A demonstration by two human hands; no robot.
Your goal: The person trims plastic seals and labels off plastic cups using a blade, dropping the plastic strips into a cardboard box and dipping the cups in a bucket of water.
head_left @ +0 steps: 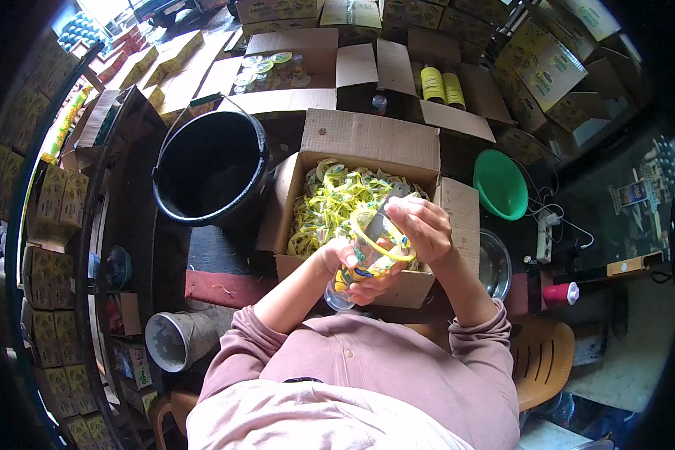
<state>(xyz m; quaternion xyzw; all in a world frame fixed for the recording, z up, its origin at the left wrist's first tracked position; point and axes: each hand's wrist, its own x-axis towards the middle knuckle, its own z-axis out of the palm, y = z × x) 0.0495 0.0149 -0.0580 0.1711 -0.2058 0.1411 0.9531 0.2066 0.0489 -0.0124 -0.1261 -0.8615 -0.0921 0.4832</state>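
My left hand (345, 259) is wrapped round a clear plastic jar (366, 262) with a yellow rim and a printed yellow and green label. The jar is tilted, its mouth up and to the right. At the rim, my right hand (427, 229) pinches a flat dark metal blade (388, 211), which stands partly over the jar's mouth. Whether the blade touches the rim I cannot tell. Just beyond both hands is an open cardboard box (371, 135) full of yellow and white printed wrappers or strips (334, 199).
A black bucket (165, 202) stands left of the box, a pale bucket (180, 341) lower left. To the right are a green bowl (500, 184), a metal bowl (495, 262) and a power strip (545, 236). Behind, open cartons hold jars (266, 71) and yellow cylinders (433, 84).
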